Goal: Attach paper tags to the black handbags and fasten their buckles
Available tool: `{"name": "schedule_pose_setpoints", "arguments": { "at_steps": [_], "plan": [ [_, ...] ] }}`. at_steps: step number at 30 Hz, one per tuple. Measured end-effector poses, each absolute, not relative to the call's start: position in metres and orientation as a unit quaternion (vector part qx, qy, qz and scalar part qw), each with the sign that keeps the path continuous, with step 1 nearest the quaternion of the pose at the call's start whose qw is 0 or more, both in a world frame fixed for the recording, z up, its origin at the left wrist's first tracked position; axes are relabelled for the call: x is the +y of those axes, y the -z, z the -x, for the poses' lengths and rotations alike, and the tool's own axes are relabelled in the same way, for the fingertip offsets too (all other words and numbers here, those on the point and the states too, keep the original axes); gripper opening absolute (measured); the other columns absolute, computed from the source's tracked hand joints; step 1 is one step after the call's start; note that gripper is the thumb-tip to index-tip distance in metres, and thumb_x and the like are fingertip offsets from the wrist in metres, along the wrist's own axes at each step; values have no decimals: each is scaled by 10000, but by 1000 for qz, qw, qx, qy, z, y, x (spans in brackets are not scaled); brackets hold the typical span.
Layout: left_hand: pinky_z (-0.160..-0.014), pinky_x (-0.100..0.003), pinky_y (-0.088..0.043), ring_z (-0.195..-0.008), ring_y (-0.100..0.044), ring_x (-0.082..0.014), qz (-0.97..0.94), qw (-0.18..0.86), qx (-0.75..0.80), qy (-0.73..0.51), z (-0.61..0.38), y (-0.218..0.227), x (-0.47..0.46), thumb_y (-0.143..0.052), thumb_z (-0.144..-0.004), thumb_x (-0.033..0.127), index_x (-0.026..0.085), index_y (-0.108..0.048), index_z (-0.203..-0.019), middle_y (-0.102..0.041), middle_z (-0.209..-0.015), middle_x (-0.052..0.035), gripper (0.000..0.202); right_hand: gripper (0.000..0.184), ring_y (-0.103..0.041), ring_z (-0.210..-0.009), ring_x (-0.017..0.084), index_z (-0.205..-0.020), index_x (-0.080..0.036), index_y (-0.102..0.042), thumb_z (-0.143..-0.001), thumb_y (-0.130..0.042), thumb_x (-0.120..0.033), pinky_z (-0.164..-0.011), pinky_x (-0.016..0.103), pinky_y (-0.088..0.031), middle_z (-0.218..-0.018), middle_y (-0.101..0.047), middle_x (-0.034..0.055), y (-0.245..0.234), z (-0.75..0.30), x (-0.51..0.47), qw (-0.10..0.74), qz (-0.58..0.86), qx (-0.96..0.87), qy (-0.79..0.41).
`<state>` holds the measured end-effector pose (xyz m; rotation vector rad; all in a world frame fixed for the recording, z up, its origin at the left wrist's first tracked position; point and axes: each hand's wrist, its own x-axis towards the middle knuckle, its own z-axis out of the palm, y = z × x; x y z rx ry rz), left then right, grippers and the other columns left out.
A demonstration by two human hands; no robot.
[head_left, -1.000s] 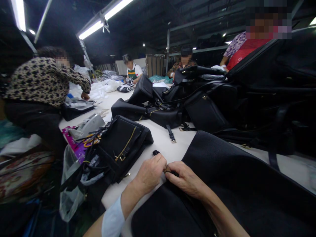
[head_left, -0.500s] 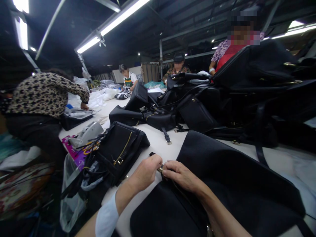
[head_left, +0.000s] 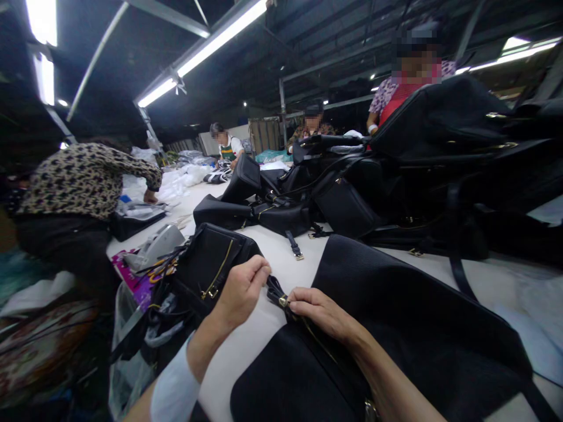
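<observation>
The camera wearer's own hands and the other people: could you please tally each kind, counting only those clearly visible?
Wearer's own hands: 2 (left hand, right hand)
Other people: 4 (patterned top, green apron, camouflage top, red garment)
Total: 6

Tube lights (head_left: 222,38) glare white under a dim roof (head_left: 334,41). The table (head_left: 250,328) looks pale, while bags (head_left: 431,135) at right sink into shadow. Outer edges stretch and soften.
</observation>
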<state>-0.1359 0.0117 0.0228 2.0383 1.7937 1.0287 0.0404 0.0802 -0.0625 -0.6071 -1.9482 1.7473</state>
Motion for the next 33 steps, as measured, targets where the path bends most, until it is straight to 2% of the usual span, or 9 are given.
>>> {"name": "schedule_pose_setpoints", "arguments": {
  "at_steps": [5, 9, 11, 14, 16, 19, 25, 30, 33],
  "plan": [
    [-498, -222, -292, -500, -377, -96, -669, 43, 695, -259, 196, -48, -44, -506, -878, 419, 205, -396, -562, -371, -520, 73, 397, 200, -393, -606, 127, -689, -178, -564, -772, -536, -357, -596, 261, -300, -633, -481, -31, 61, -44, 82, 220, 231, -687, -652],
    [-526, -209, -398, -533, -502, -127, -656, 38, 733, -176, 252, -52, -104, -432, -881, 370, 212, -491, -617, -520, -561, 42, 313, 213, -379, -588, 126, -685, -180, -564, -771, -548, -374, -580, 264, -282, -615, -469, -33, 59, -46, 80, 213, 226, -683, -661],
    [-595, -207, -460, -616, -576, -146, -666, 56, 732, -129, 274, -53, -133, -392, -850, 239, 214, -560, -680, -610, -651, 16, 241, 235, -373, -590, 125, -691, -180, -566, -781, -560, -397, -579, 264, -275, -621, -472, -32, 59, -46, 79, 210, 222, -682, -664],
    [-852, -261, -503, -951, -646, -194, -677, 11, 732, -78, 297, -53, -166, -376, -770, 114, 228, -656, -745, -708, -1046, -35, 304, 271, -376, -600, 124, -715, -178, -579, -788, -578, -439, -585, 263, -277, -640, -486, -31, 61, -46, 80, 205, 226, -677, -670],
    [-982, -331, -470, -1121, -606, -241, -666, -46, 742, -61, 303, -49, -178, -453, -813, 180, 248, -701, -828, -659, -1248, -43, 258, 286, -381, -601, 125, -724, -177, -593, -789, -587, -456, -581, 262, -282, -644, -493, -30, 62, -45, 81, 204, 226, -677, -670],
    [-1016, -360, -468, -1136, -605, -250, -680, -54, 729, -54, 288, -34, -182, -517, -874, 284, 247, -695, -914, -687, -1192, -59, 186, 296, -410, -608, 132, -724, -180, -613, -794, -600, -467, -585, 263, -308, -648, -514, -25, 63, -46, 80, 216, 231, -684, -658],
    [-1081, -326, -438, -1311, -480, -176, -750, 44, 650, -110, 207, 28, -179, -342, -805, 3, 260, -459, -1335, -430, -1491, -65, 601, 335, -542, -717, 173, -1052, -203, -684, -823, -600, -432, -708, 296, -414, -754, -610, -9, 67, -48, 77, 262, 258, -724, -584],
    [-1064, -386, -454, -1330, -435, -221, -799, 59, 586, -116, 175, 64, -175, -402, -719, -49, 250, -407, -1394, -433, -1459, -114, 739, 431, -613, -758, 198, -1187, -180, -642, -863, -529, -441, -753, 334, -483, -824, -662, 22, 72, -44, 76, 272, 281, -779, -490],
    [-1062, -467, -417, -1356, -369, -293, -832, 10, 545, -104, 167, 74, -172, -493, -684, -52, 286, -426, -1405, -357, -1514, -130, 799, 484, -630, -962, 273, -1227, -164, -625, -822, -581, -425, -920, 436, -462, -1023, -690, 85, 67, -40, 71, 274, 293, -799, -447]
  ]
}}
